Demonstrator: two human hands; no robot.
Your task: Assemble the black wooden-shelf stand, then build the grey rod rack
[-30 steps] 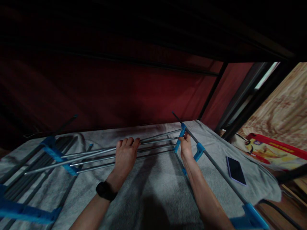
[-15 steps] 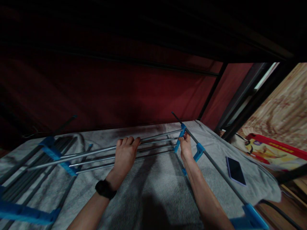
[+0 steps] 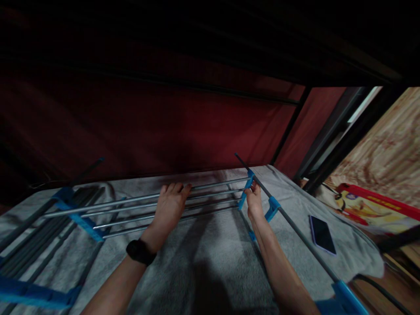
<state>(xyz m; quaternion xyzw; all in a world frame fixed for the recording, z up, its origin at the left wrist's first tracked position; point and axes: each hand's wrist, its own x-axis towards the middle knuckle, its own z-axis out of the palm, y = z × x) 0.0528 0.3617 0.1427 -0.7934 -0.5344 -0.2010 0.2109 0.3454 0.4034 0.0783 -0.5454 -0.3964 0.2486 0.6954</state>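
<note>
A rack of grey metal rods (image 3: 210,194) with blue plastic connectors lies on a grey blanket (image 3: 210,258). My left hand (image 3: 169,205), with a black watch at the wrist, lies over the rods, fingers curled on the farthest one. At the rods' right end, the fingertips of my right hand (image 3: 254,205) pinch the blue connector (image 3: 246,186). A long grey side pole (image 3: 295,227) with further blue clips runs down to the lower right.
More grey rods and blue connectors (image 3: 75,214) lie at the left. A dark phone (image 3: 322,234) rests on the blanket at the right. A dark red fabric wall (image 3: 164,127) stands behind. A red and yellow box (image 3: 370,205) sits on the wooden floor.
My left hand has slid slightly forward and left along the rods, and the rods' left ends have lifted and straightened. My right hand has stayed at the connector.
</note>
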